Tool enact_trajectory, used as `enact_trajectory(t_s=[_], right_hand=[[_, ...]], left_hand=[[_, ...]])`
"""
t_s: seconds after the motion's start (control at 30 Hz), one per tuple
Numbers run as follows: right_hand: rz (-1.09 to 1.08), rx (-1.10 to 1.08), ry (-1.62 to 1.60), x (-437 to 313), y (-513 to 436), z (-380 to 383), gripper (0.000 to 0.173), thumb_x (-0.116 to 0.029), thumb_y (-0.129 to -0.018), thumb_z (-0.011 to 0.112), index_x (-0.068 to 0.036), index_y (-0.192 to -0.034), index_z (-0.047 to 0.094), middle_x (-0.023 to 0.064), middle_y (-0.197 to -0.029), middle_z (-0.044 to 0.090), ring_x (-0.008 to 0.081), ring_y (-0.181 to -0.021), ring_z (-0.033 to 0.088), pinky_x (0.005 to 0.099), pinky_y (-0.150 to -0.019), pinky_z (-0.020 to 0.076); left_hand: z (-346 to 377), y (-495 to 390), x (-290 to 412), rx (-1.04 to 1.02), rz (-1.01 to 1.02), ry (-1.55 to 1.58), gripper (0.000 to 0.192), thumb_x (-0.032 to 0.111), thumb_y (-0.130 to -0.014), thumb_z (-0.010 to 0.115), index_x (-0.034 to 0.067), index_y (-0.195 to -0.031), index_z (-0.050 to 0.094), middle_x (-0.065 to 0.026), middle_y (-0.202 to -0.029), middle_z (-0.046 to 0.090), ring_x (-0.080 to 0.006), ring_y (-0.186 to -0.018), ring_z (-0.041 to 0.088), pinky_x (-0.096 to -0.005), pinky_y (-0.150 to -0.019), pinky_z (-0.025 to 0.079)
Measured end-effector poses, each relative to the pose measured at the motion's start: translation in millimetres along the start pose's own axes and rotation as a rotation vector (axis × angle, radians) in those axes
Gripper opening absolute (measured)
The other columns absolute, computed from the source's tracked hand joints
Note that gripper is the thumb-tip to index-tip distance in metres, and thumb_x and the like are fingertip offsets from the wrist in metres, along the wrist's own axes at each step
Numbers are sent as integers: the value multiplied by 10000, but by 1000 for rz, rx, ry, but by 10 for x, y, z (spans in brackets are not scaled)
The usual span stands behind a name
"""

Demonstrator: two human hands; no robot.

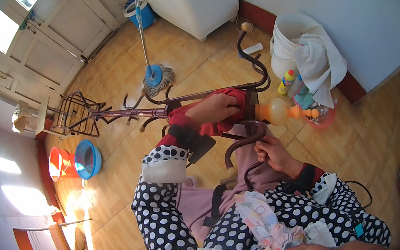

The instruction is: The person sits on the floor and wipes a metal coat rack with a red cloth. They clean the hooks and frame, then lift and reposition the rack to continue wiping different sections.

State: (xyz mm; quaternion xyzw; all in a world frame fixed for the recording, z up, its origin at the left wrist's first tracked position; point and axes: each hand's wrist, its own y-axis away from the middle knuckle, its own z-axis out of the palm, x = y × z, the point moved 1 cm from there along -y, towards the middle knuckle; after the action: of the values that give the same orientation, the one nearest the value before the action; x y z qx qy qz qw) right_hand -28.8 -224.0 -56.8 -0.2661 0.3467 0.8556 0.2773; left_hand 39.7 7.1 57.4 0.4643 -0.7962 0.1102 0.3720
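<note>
A dark metal coat rack (140,112) lies tilted across in front of me. Its curved hooks end in tan ball tips, and its top carries an orange finial (278,111). My left hand (217,107) presses a bunched red cloth (232,96) around the rack near that finial. Fingers of my right hand (275,153) are closed on a curved hook arm of the rack, just below the finial. The rack's lower end, a wire-like basket frame (76,114), points away to the left. Part of the rack behind the cloth and my left forearm is hidden.
A mop (154,76) stands on the tiled floor. At right are a white bucket (281,47) with a draped white cloth (316,61) and a yellow bottle (286,81). A red bucket (59,165), a blue basin (88,159) and a chair (62,244) are at left.
</note>
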Motion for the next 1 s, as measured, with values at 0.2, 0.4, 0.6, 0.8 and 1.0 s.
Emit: enact_trajectory(t_s=[0.2,0.4,0.6,0.8,1.0], right_hand=[[37,28,-28,17,-10,-18,112,-87,-933,513,-72,-825,484,9,-704,451,90,-560,397,247,-524,356],[40,16,-13,19,-14,-60,104,-80,-937,506,-69,-835,488,13,-710,463,93,-556,402,252,-513,361],[-17,13,-21,53,-34,-112,68,-98,-942,524,-59,-889,508,21,-737,493,95,-564,418,259,-520,376],[-26,35,-3,55,-46,-150,62,-113,-941,542,-57,-967,545,32,-756,524,110,-588,471,277,-540,417],[-10,55,28,6,-39,-108,124,-124,-950,534,-69,-1059,555,35,-775,548,119,-618,504,297,-574,460]], left_hand=[[81,67,-83,-61,198,9,190,163,-873,523,-11,-905,595,-157,-804,601,-267,-778,592,-354,-707,451],[140,-57,-204,-158,-56,183,179,144,-887,477,-15,-898,559,-103,-831,546,-197,-794,549,-324,-710,442],[200,127,-278,345,173,-312,198,180,-895,491,11,-948,579,-117,-891,606,-207,-838,586,-339,-731,474],[312,1388,-389,1152,381,1457,413,300,-958,430,5,-1237,509,-133,-1142,609,-259,-1006,611,-391,-881,496],[1047,1720,-354,1217,36,1014,298,222,-940,426,27,-1123,557,-132,-1059,620,-261,-949,603,-389,-809,494]])
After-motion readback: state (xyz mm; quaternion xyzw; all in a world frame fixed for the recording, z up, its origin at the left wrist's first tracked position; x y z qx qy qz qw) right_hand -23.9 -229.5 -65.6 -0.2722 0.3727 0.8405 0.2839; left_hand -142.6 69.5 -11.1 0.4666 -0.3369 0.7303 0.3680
